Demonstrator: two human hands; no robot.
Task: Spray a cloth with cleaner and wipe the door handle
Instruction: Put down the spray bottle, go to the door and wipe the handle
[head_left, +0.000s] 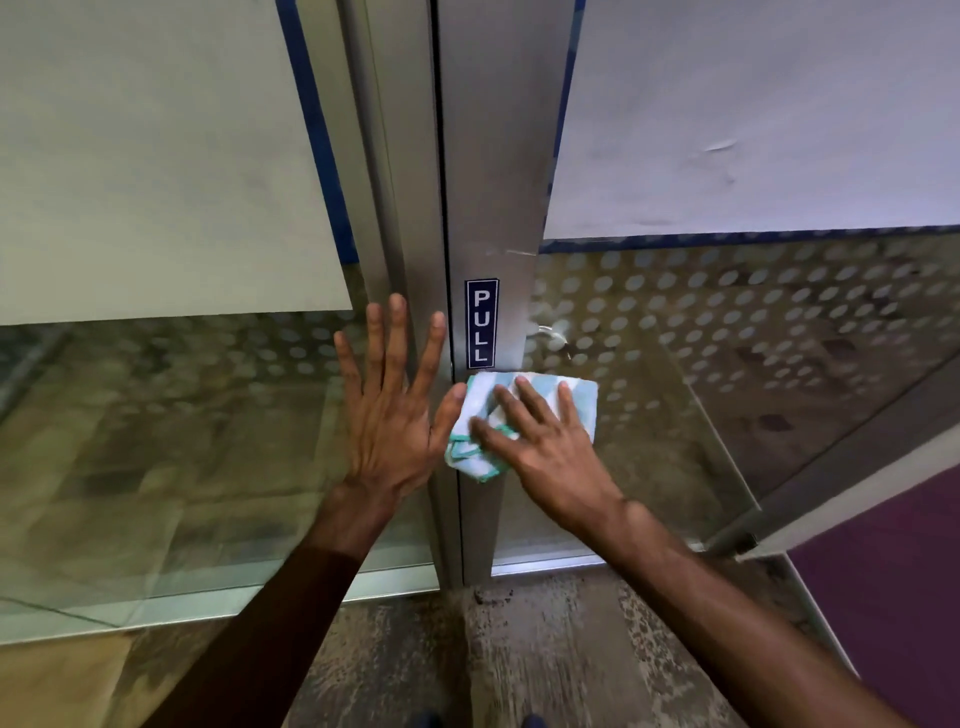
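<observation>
A blue PULL sign sits above speckled concrete floor.

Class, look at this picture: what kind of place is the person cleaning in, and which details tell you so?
Probably the entrance of an office or shop. Clues: a metal-framed glass door, a PULL sign on the frame, and frosted dot film on the glass. The right hand presses a cloth against the frame.

White cloth with teal stripes, seemingly teal-edged; navy PULL sign.

Door handle faint behind dotted glass (shape unclear); cloth covers frame beneath.
</observation>
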